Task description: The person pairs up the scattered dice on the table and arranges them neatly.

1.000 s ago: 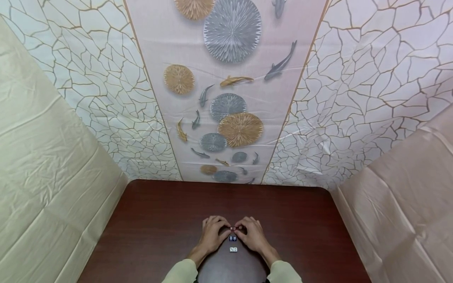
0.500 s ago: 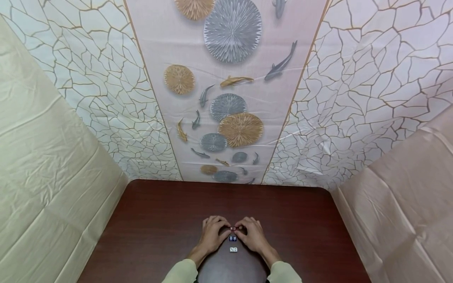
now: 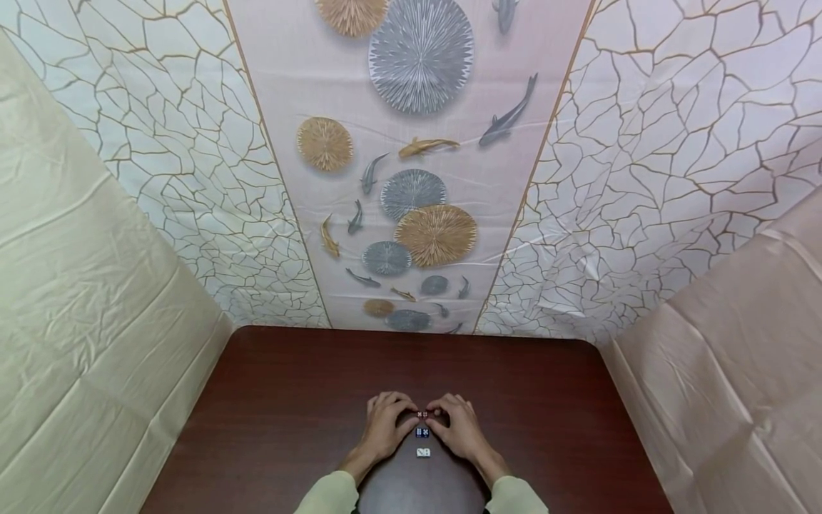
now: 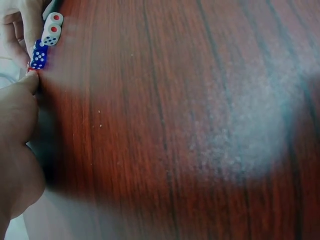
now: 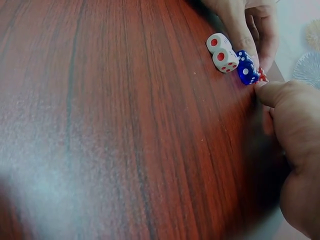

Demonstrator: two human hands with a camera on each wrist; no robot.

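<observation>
Two small red dice (image 3: 422, 414) with white pips sit side by side on the table. My left hand (image 3: 384, 422) pinches the left one between thumb and curled index finger, while my right hand (image 3: 458, 426) does the same with the right one. Just in front is a pair of blue dice (image 3: 422, 432), and closer to me a pair of white dice (image 3: 423, 452). In the left wrist view the thumb covers most of the red dice. The right wrist view shows a sliver of red die (image 5: 263, 75) beyond the blue dice (image 5: 246, 70).
The dark red-brown wooden table (image 3: 289, 400) has rounded far corners. Patterned cloth (image 3: 430, 235) with fish and discs hangs behind it, and plain beige cloth (image 3: 96, 343) lines the left side. More plain cloth (image 3: 726, 371) stands along the right.
</observation>
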